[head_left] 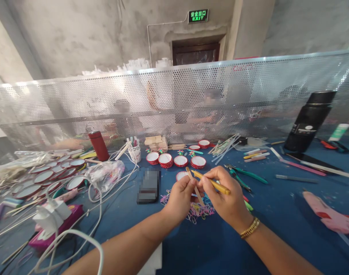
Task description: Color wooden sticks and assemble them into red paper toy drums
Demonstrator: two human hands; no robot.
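My left hand (pixel 180 198) is closed on a flat wooden craft stick (pixel 199 196), which slants between my two hands. In my right hand (pixel 226 193) is a yellow marker (pixel 216 184), its tip close to the upper end of the stick. A gold bracelet (pixel 250 228) circles my right wrist. Below my hands lies a pile of colourful small elastic bands (pixel 195 215). Just beyond them, a small red-rimmed white drum (pixel 181 176) is partly hidden by my fingers. More such drums (pixel 165 160) stand in a row behind it.
A phone (pixel 149 186) lies left of my hands. White cables (pixel 101 206) loop over the left side near a purple power strip (pixel 56 229). Green-handled pliers (pixel 250 175) and a black bottle (pixel 309 122) stand right. A perforated metal screen (pixel 163 99) crosses the back; people sit behind it.
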